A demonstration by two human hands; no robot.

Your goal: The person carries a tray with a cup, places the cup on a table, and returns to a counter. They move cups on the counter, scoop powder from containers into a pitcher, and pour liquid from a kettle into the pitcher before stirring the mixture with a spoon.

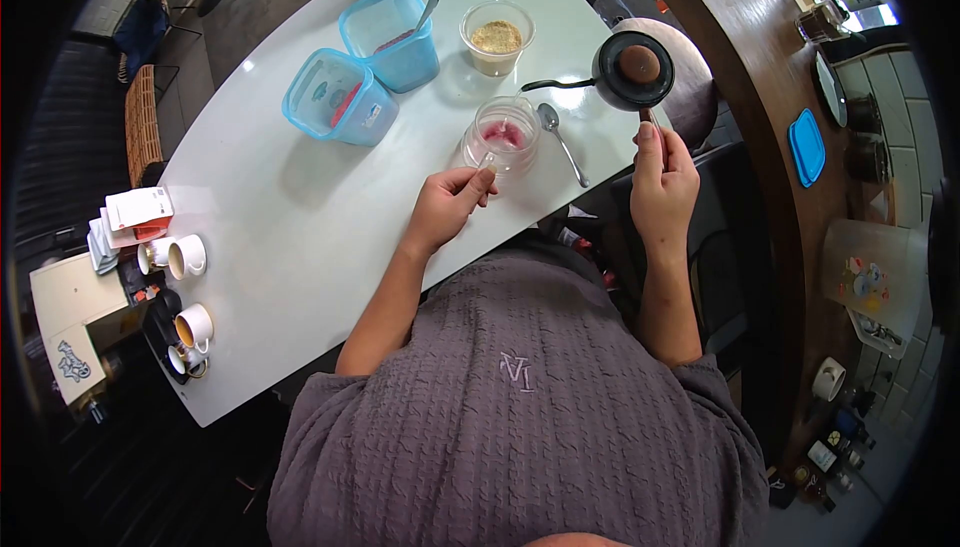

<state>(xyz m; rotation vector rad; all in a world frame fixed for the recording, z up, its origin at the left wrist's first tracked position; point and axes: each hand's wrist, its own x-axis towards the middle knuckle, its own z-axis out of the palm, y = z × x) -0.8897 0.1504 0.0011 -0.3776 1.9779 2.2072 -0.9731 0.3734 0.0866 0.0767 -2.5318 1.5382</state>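
1. Table (300, 217): jar (503, 135) near front edge, thin stick (489, 160) in it, pinched by left hand (450, 202).
2. Spoon (562, 139) lying just right of jar.
3. Kettle (632, 69) right of spoon, handle in right hand (662, 182).
4. Tub (497, 37) behind jar; far container (392, 35) left of tub, near container (340, 97) beside it, further left.
5. Cups (187, 256) at left end.

Bench (290, 237) inventory:
- Blue containers: 2, near container (338, 99) and far container (395, 42).
- Clear tub (497, 39) of crumbs: 1.
- Glass jar (503, 135): 1.
- Black kettle (633, 69): 1.
- Spoons: 2, loose spoon (562, 142) and container spoon (428, 9).
- Thin utensil (488, 159): 1.
- White cups (187, 256) at the left edge: at least 3.
- Blue lid (806, 145): 1.
- Hands: 2, left hand (450, 205) and right hand (662, 187).
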